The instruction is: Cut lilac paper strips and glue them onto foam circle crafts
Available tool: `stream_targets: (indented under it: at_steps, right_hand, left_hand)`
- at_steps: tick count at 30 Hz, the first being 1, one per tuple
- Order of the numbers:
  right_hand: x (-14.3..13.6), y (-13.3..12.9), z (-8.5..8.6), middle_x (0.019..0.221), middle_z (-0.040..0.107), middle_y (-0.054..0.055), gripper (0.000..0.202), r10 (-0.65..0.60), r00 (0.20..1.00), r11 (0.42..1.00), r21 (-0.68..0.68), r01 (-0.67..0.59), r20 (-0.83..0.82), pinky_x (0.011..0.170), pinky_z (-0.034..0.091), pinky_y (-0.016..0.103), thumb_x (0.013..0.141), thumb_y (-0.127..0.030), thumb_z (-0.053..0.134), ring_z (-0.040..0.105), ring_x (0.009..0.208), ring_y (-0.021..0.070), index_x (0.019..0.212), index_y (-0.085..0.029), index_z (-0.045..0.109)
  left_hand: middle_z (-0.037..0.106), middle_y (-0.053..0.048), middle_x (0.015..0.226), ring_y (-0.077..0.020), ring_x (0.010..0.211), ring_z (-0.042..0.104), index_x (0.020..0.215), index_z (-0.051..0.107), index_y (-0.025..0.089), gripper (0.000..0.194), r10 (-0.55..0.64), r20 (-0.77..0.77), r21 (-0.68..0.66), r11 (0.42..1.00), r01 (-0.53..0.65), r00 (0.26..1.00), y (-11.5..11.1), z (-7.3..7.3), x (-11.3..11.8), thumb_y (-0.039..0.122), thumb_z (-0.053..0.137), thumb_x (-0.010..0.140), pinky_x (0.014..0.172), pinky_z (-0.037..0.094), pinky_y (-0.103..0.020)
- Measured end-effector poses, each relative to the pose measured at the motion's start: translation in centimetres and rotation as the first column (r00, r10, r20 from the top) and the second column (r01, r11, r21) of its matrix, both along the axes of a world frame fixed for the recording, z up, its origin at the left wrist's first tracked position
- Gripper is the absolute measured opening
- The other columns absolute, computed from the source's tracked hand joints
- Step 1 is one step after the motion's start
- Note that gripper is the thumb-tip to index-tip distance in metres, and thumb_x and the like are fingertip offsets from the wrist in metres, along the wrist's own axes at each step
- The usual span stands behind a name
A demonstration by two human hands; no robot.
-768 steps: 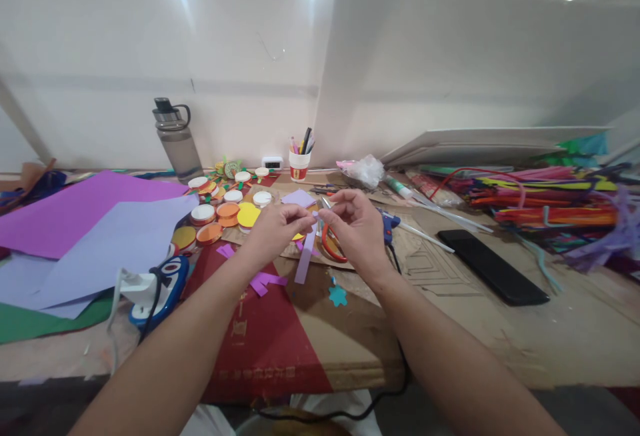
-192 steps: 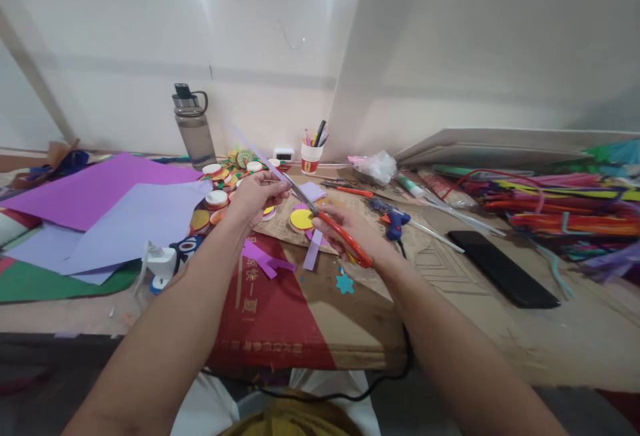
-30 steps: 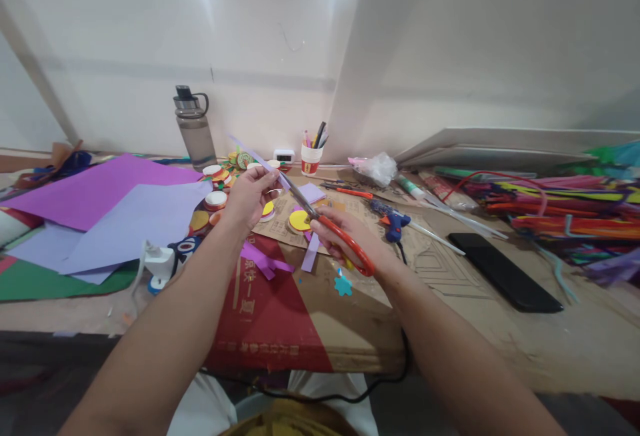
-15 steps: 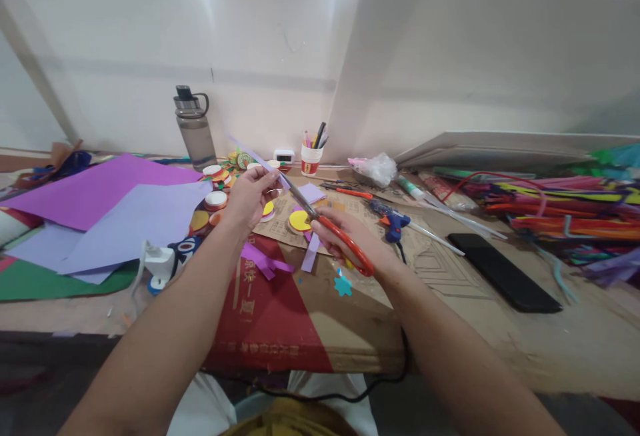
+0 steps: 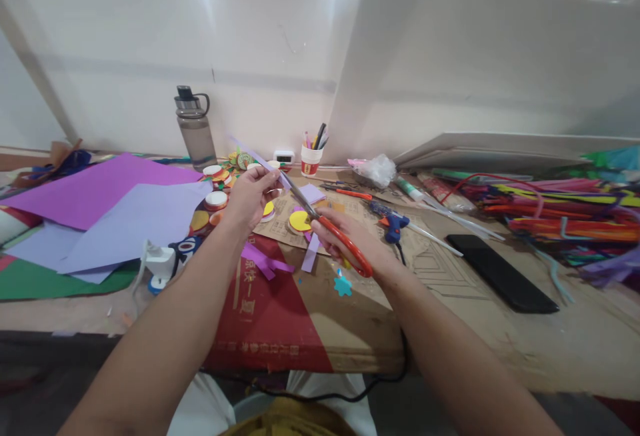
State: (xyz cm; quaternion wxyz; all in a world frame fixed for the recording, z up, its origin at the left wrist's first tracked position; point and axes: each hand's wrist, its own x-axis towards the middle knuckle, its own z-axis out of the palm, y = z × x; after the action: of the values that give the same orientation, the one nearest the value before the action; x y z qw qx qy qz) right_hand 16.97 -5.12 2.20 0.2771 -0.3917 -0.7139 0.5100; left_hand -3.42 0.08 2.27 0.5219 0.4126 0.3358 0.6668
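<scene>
Scissors [image 5: 331, 228] in curled right hand [image 5: 351, 228] point toward left hand [image 5: 246, 197], which pinches a lilac strip [image 5: 259, 161]; apparent cutting step, next snip calls for blade alignment

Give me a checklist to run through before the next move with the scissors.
1. Scissors gripped in the right hand: ok.
2. Strip pinched in the left hand: ok.
3. Blades properly around the strip: cannot tell; too small to see.
4. Left fingers well clear of the blades: not ok; they look very close.
5. Glue gun out of both hands' way: ok, lying right of the right hand.
</scene>
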Motion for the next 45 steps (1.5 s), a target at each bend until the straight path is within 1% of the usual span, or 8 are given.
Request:
stream_targets:
  at_steps: [4, 9, 18, 27, 32, 38, 45]
  right_hand:
    - [0.01, -0.05, -0.03, 0.057, 0.041, -0.006, 0.035, 0.003, 1.0, 1.0, -0.004, -0.003, -0.006, 0.037, 0.031, 0.02, 0.084, -0.056, 0.054, 0.038, 0.042, 0.0067, 0.089, -0.021, 0.051]
    - [0.07, -0.04, -0.06, 0.056, 0.04, -0.007, 0.036, 0.007, 1.0, 1.0, 0.03, -0.007, 0.015, 0.038, 0.03, 0.019, 0.084, -0.057, 0.053, 0.037, 0.042, 0.0066, 0.09, -0.021, 0.052]
    - [-0.18, -0.36, 0.04, 0.057, 0.041, -0.006, 0.038, -0.044, 0.999, 0.995, 0.088, 0.041, 0.031, 0.041, 0.032, 0.02, 0.084, -0.057, 0.053, 0.038, 0.044, 0.0075, 0.094, -0.021, 0.055]
    - [-0.17, -0.25, 0.2, 0.056, 0.041, -0.006, 0.038, -0.046, 0.998, 0.993, 0.114, 0.041, 0.045, 0.04, 0.03, 0.02, 0.083, -0.058, 0.053, 0.037, 0.044, 0.0073, 0.09, -0.02, 0.056]
    - [-0.23, -0.44, 0.28, 0.056, 0.04, -0.007, 0.039, -0.056, 0.998, 0.994, 0.098, 0.053, 0.028, 0.041, 0.032, 0.02, 0.083, -0.058, 0.054, 0.037, 0.044, 0.0068, 0.094, -0.02, 0.056]
    - [-0.15, -0.36, 0.15, 0.055, 0.039, -0.007, 0.039, -0.049, 0.998, 0.995, 0.086, 0.045, 0.036, 0.039, 0.031, 0.019, 0.084, -0.058, 0.053, 0.037, 0.041, 0.0062, 0.093, -0.021, 0.056]
    - [-0.12, -0.2, -0.07, 0.055, 0.04, -0.007, 0.038, -0.05, 0.998, 0.995, 0.088, 0.046, 0.044, 0.037, 0.029, 0.018, 0.084, -0.057, 0.052, 0.038, 0.041, 0.0062, 0.093, -0.021, 0.055]
  left_hand:
    - [0.062, 0.0, 0.066, -0.009, 0.06, 0.059, 0.067, 0.055, 0.015, 0.024, 0.007, 0.007, -0.016, 1.0, -0.007, 1.0, -0.07, 0.04, 0.07, 0.023, 0.078, 0.066, 0.055, 0.042, -0.02]
    - [0.062, 0.0, 0.066, -0.0093, 0.061, 0.06, 0.067, 0.055, 0.015, 0.026, 0.003, 0.004, -0.012, 1.0, -0.003, 1.0, 0.01, -0.07, 0.03, 0.025, 0.078, 0.065, 0.055, 0.043, -0.021]
    - [0.061, 0.0, 0.065, -0.0094, 0.06, 0.059, 0.067, 0.055, 0.015, 0.026, 0.011, 0.001, -0.016, 1.0, -0.011, 1.0, 0.01, -0.06, 0.03, 0.025, 0.079, 0.064, 0.055, 0.043, -0.021]
    - [0.061, 0.0, 0.065, -0.0094, 0.061, 0.059, 0.067, 0.054, 0.015, 0.026, 0.008, 0.0, -0.003, 1.0, -0.008, 1.0, 0.09, -0.19, 0.01, 0.025, 0.078, 0.064, 0.055, 0.043, -0.02]
    - [0.061, 0.0, 0.065, -0.009, 0.06, 0.059, 0.066, 0.054, 0.015, 0.027, 0.014, -0.004, -0.011, 1.0, -0.014, 1.0, 0.06, -0.16, 0.09, 0.026, 0.078, 0.064, 0.056, 0.043, -0.02]
    - [0.061, 0.0, 0.065, -0.0094, 0.06, 0.059, 0.066, 0.054, 0.015, 0.026, 0.018, 0.004, -0.023, 1.0, -0.017, 1.0, 0.09, -0.15, 0.11, 0.024, 0.078, 0.065, 0.056, 0.043, -0.021]
    - [0.062, 0.0, 0.065, -0.0091, 0.06, 0.059, 0.068, 0.055, 0.014, 0.028, 0.003, -0.001, -0.013, 1.0, -0.003, 1.0, 0.18, -0.26, 0.03, 0.026, 0.079, 0.063, 0.056, 0.043, -0.021]
